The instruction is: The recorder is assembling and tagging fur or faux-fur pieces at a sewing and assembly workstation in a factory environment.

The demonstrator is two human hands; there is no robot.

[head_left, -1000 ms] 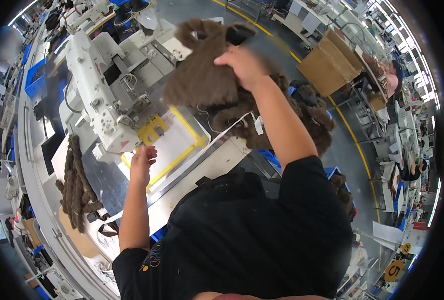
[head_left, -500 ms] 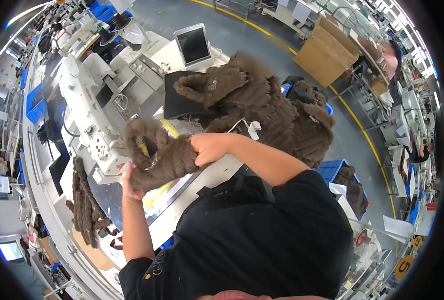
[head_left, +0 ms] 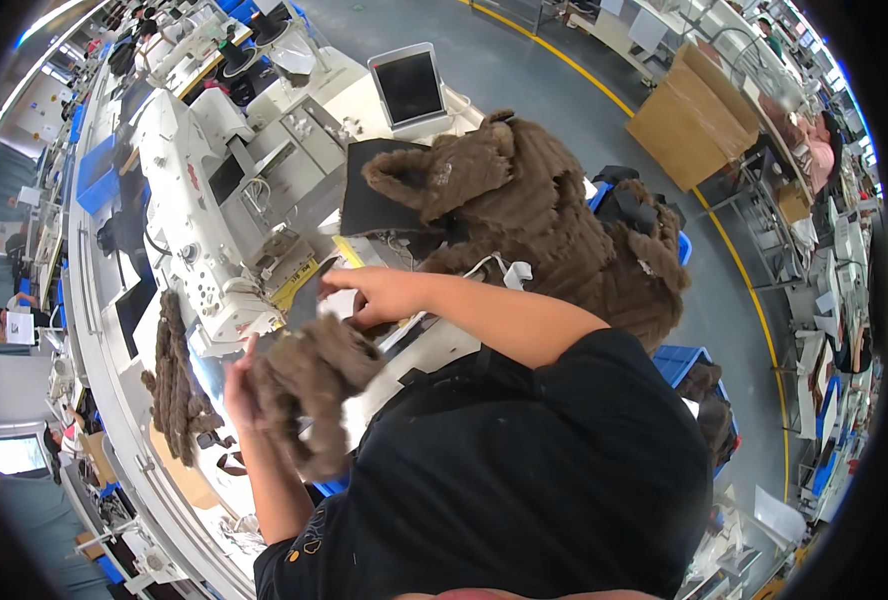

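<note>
My left hand (head_left: 243, 388) is at the left side of a brown fur piece (head_left: 309, 385) and holds it, its fingers partly hidden and blurred. The piece hangs folded in front of my body, near the sewing machine (head_left: 199, 235). Over the machine bed, my right hand (head_left: 374, 295) is off the fur, with index finger and thumb apart. By its fingertips lies a dark, blurred shape that I cannot make out. A yellow strip (head_left: 299, 283) shows on the bed beside that hand.
A large heap of brown fur (head_left: 554, 220) covers the right of the table. Behind it stands a small dark screen (head_left: 411, 88). Fur strips (head_left: 174, 385) lie left of the machine. A blue crate (head_left: 679, 362) with fur stands at the right, a cardboard box (head_left: 689, 120) farther off.
My right hand has let go of the fur piece and moved left over the machine bed. The piece has swung down toward my body, with my left hand slightly lower and farther left.
</note>
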